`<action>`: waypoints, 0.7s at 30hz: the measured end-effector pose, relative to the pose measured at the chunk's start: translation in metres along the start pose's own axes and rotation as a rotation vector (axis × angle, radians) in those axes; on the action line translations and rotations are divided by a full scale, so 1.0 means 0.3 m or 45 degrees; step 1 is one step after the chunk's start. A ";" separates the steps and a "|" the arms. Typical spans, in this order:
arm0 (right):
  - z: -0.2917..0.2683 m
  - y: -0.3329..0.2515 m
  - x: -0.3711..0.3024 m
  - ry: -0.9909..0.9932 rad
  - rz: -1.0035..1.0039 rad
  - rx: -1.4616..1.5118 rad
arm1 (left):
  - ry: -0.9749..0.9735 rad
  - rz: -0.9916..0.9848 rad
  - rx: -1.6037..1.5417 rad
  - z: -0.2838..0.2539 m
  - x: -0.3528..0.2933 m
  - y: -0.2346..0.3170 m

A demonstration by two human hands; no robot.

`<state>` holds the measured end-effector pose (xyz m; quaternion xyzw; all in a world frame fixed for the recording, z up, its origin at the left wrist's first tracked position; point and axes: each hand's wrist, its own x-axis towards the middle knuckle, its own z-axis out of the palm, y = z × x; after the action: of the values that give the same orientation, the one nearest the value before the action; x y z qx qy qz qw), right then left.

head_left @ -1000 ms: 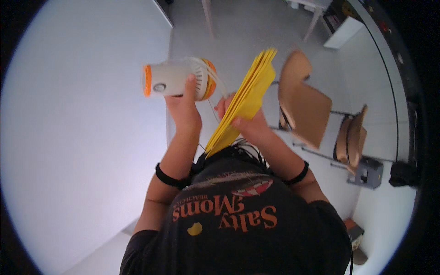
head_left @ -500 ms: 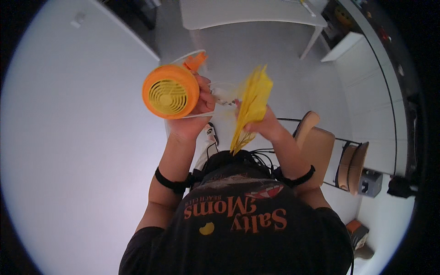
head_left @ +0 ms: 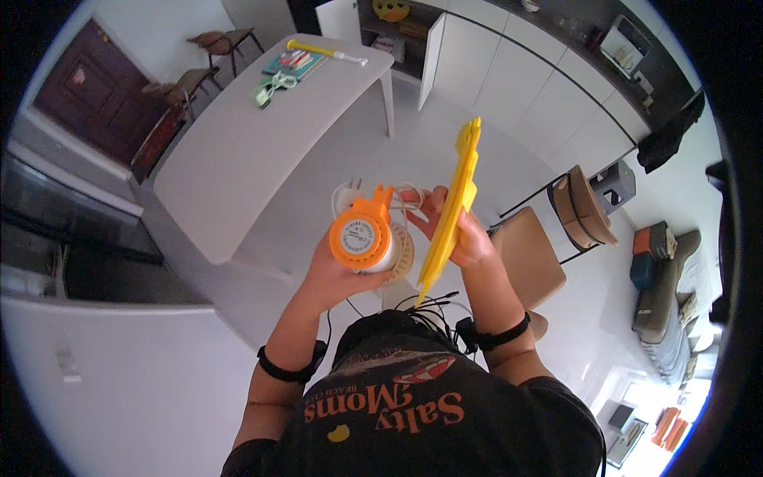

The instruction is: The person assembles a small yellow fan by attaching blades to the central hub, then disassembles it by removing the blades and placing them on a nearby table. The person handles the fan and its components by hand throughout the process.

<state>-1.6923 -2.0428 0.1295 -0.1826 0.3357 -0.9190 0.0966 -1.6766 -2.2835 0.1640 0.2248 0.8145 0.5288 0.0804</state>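
Note:
In my left hand [head_left: 327,274] is a small round orange-and-white electrical device [head_left: 367,242], with a labelled orange end, a white body and a slotted beige part. Its white cord [head_left: 404,191] loops above it, and a plug [head_left: 354,188] hangs at the cord's end. My right hand [head_left: 469,238] grips a thin, flat yellow thing [head_left: 451,219] edge-on, like a stack of sheets or a folded packet; its kind cannot be told. Some right fingers reach past it to the cord, close beside the device. Both hands are closed, held in front of my body.
A long pale table [head_left: 238,159] stands ahead on the left, bearing a yellow-handled stick [head_left: 326,52], a book [head_left: 296,65] and a light green item [head_left: 274,87]. A tan chair [head_left: 528,258] is close on the right. White cabinets [head_left: 509,75] line the back, one door open.
My view has swung toward the table and cabinets. The device has turned from its yellow grille to its labelled end and come nearer my right hand. Both hands keep their holds.

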 end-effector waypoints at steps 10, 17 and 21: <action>-0.353 -0.156 0.521 -0.011 0.404 -0.803 | 0.594 -0.279 -0.608 0.046 0.775 -0.243; -0.528 -0.168 0.909 0.322 0.263 -0.515 | 0.589 -0.325 -0.772 0.013 1.186 -0.364; -0.670 -0.194 1.070 0.559 0.198 -0.640 | 0.354 -0.192 -0.685 0.005 1.410 -0.411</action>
<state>-2.0695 -1.9782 0.1121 0.0276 0.5776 -0.8147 0.0439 -2.0855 -2.1333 0.0978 0.0600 0.6628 0.7436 0.0638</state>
